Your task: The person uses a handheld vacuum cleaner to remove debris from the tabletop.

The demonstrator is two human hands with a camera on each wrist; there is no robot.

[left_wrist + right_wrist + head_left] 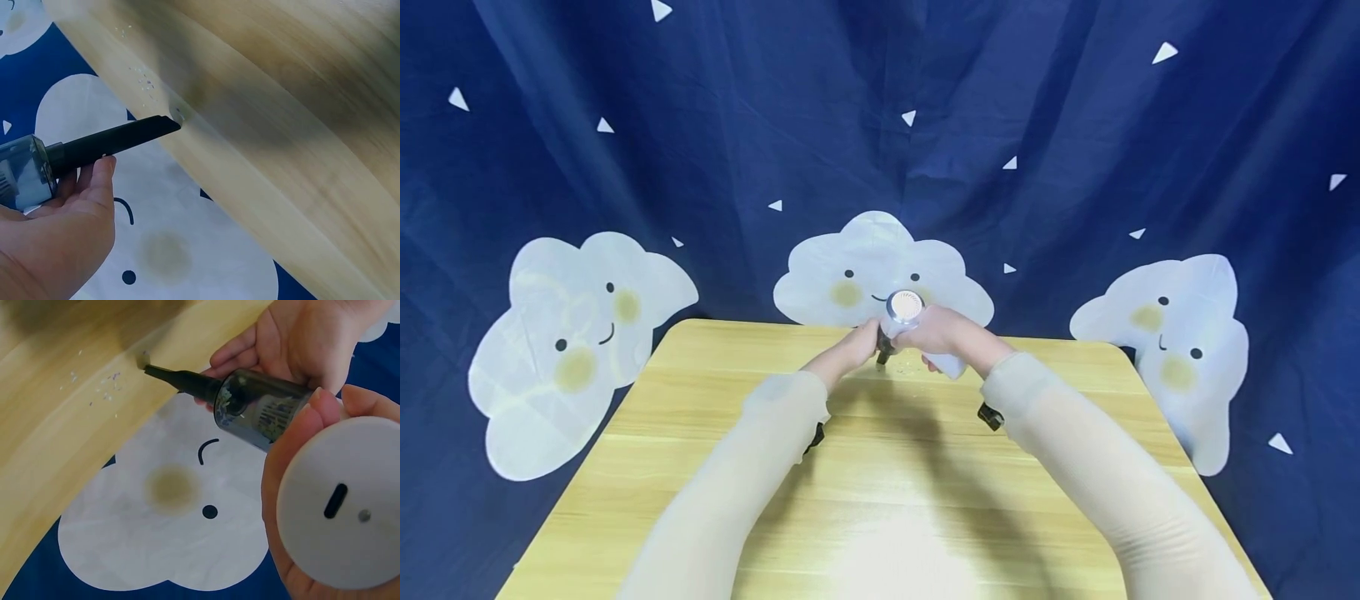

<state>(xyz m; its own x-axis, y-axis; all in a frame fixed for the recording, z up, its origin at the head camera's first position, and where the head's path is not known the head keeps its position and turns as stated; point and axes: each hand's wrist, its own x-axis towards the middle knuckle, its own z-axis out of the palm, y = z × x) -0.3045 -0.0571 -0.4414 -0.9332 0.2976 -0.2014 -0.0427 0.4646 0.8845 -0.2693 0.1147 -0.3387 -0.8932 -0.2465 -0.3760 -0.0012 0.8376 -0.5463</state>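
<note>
My right hand [938,330] grips the body of a white handheld vacuum [949,365], whose round silver end faces up toward the head camera. My left hand [69,244] is at the front of the vacuum, its fingers around the base of the black nozzle [119,139]. Between the two hands, the clear dust cup [250,412] has small bits inside. The nozzle's slanted tip points down at the tabletop near its far edge; whether it touches I cannot tell. Tiny pale and purple scraps [111,380] lie scattered beside the tip.
The wooden table [700,467] has its far edge just beyond the hands. Behind it hangs a dark blue curtain [737,100] with white clouds and triangles. Each wrist wears a small black camera [991,416]. Shadows of the arms fall across the tabletop.
</note>
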